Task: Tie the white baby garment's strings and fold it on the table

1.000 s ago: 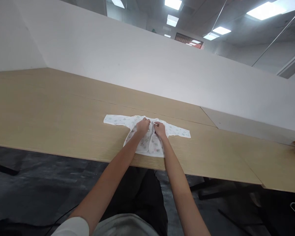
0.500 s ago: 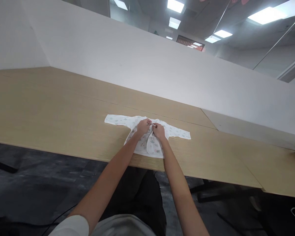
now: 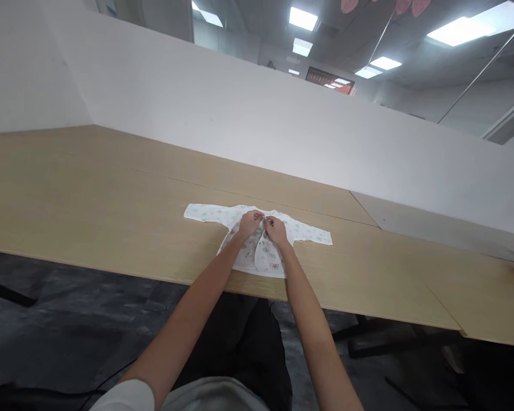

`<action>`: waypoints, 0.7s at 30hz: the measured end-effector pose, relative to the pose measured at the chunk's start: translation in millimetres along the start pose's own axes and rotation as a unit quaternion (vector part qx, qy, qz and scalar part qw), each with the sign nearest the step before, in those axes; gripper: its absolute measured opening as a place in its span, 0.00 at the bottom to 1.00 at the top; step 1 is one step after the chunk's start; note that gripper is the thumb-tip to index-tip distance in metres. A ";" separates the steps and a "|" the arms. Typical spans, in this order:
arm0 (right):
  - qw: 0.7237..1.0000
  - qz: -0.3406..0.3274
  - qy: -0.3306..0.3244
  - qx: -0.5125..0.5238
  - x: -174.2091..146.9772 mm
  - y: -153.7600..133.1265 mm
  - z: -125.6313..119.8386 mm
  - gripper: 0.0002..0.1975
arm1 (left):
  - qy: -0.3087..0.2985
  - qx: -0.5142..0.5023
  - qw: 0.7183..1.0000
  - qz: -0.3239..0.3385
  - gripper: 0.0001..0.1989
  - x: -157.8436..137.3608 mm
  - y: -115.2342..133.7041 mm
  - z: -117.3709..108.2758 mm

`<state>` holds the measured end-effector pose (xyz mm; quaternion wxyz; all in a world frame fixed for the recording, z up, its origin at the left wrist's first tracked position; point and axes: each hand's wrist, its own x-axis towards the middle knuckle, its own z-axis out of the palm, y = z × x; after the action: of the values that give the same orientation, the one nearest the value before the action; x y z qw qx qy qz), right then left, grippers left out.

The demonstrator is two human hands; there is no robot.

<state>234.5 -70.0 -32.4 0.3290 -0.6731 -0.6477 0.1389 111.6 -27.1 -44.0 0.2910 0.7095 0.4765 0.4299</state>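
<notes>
A small white baby shirt point(image 3: 209, 213) with a faint printed pattern lies face up on the wooden table point(image 3: 111, 211), its long sleeves spread to both sides. Its front panels part below the neckline, and the right panel curves away at the bottom. My left hand point(image 3: 251, 222) pinches the left front edge just under the collar. Close beside it, my right hand point(image 3: 276, 229) pinches the right front edge, the fingertips of both hands nearly touching. Whatever fastener lies between the fingers is too small to make out.
A white partition point(image 3: 223, 114) rises behind the table, with glass above it. The table's front edge runs close to my body. Dark table legs point(image 3: 394, 342) and a cable point(image 3: 107, 379) show below, over the dark floor.
Both hands stay at the collar with only slight finger movement. The view has tilted a little, so the shirt appears slightly lower. The object at the far right edge has mostly left the view.
</notes>
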 end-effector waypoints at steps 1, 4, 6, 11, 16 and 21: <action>1.000 -0.001 0.003 0.006 -0.1 -0.4 -0.1 0.14 | 0.001 -0.008 1.000 -0.002 0.10 -0.3 1.2 -0.9; 1.000 -0.005 0.017 0.019 0.5 -0.8 -1.0 0.15 | 0.001 -0.035 0.999 -0.008 0.10 -1.3 3.7 -2.5; 0.999 -0.004 0.027 0.035 1.9 0.0 -1.7 0.16 | -0.002 -0.052 0.999 -0.009 0.10 -1.8 4.3 -2.4; 0.992 0.013 0.040 0.117 7.2 5.9 1.0 0.15 | -0.012 -0.071 0.997 0.003 0.10 -3.1 5.5 -1.6; 0.984 0.059 0.027 0.169 9.2 10.2 7.0 0.14 | -0.005 -0.052 0.999 -0.006 0.10 -4.8 9.2 -2.9; 0.968 0.083 -0.008 0.239 7.8 8.0 7.6 0.13 | 0.003 -0.055 0.998 -0.003 0.09 -3.9 7.6 0.0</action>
<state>237.0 -60.1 -41.2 0.4620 -0.6255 -0.5402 0.3218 114.2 -33.6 -39.1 0.3296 0.6897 0.4552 0.4566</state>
